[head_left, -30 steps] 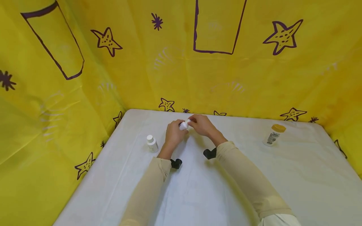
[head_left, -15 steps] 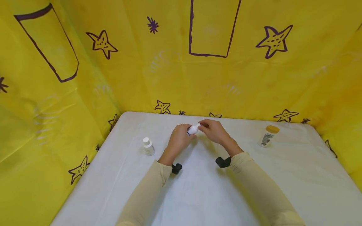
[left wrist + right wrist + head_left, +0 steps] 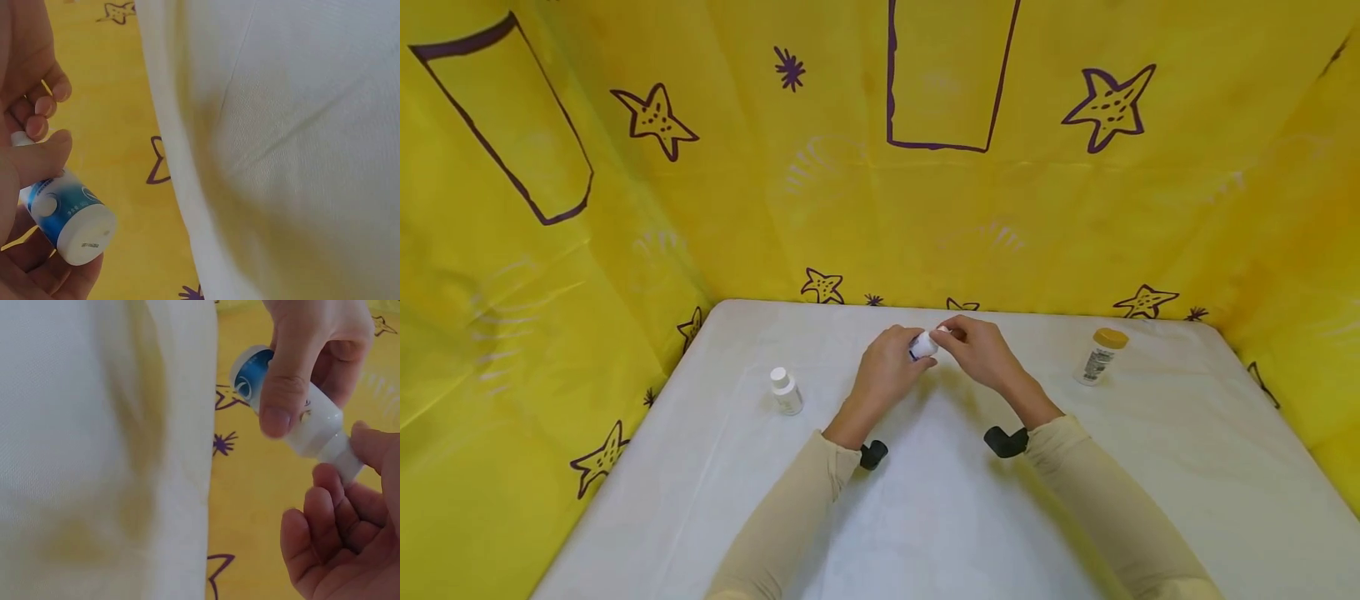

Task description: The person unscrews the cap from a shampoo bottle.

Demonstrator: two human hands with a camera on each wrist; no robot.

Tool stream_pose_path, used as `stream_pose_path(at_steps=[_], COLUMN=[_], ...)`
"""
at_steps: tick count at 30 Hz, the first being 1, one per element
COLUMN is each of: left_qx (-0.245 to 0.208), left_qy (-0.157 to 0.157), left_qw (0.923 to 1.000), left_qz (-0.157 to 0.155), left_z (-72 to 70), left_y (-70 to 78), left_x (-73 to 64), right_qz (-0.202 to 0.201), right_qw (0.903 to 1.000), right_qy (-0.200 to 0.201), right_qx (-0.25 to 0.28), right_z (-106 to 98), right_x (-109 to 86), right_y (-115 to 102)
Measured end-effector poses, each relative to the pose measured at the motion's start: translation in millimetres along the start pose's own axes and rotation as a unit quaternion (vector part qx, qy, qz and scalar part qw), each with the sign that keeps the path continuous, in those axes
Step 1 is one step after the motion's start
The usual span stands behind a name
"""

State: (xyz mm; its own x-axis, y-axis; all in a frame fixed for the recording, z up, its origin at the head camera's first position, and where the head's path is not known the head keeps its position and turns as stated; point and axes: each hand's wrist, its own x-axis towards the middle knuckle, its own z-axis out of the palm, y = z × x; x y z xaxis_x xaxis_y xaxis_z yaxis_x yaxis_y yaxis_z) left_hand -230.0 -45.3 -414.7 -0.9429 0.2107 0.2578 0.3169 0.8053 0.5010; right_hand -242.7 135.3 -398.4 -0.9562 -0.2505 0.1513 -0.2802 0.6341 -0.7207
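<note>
**Gripping a small white bottle at both ends, with left hand round the body and right hand at the cap**

Holds the bottle's body in the left hand, with the thumb laid across one side and the fingers curled round the other. Pinches the white cap between thumb and forefinger of the right hand, with the remaining fingers loosely bent beneath, seen best from the right wrist. Has the cap at the narrow neck; cannot tell whether tight or loose.

Tilts the bottle, with the cap pointing toward the right hand. Shows the white base to the left wrist camera, along with a blue-and-white label with print too small to read. Holds it all above the white table, near the far edge and roughly midway between two other containers.

Has a second bottle, white and white-capped, standing on the table to the left of the left hand, well apart from it. Has a pale container with a yellow lid standing well to the right of the right hand, with dark print on the side.

Wears cream sleeves, with a black device jutting inward at each wrist. Faces a yellow backdrop, hung behind and along both sides of the table, patterned with purple outlines of starfish, spiky bursts and long box-like shapes.
</note>
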Motion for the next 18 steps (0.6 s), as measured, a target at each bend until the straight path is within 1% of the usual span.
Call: stream_pose_path(at_steps=[5,8,12,18], left_qx=[-0.010,-0.017,-0.034,-0.068], left_qy=[-0.014,-0.016,-0.017,-0.044], left_qw=[0.9997,0.9995,0.9990,0.9966], left_qz=[0.014,0.022,0.023,0.011], left_z=[3.5,6.7,10.5,12.9], left_y=[2.6,3.1,4.7,9.7], left_x=[-1.1,-0.6,0.7,3.3], right_qz=[-0.005,-0.017,-0.041,-0.100], right_qw=[1.0000,0.9999,0.9991,0.9945], right_qy=[0.001,-0.001,0.008,0.008], right_qx=[-0.004,-0.003,-0.002,-0.032], right_z=[-4.1,-4.6,-5.2,-13.1], right_x=[-3.9,-4.3,-3.5,-3.9], right_y=[1.3,5.3,12.2,16.3])
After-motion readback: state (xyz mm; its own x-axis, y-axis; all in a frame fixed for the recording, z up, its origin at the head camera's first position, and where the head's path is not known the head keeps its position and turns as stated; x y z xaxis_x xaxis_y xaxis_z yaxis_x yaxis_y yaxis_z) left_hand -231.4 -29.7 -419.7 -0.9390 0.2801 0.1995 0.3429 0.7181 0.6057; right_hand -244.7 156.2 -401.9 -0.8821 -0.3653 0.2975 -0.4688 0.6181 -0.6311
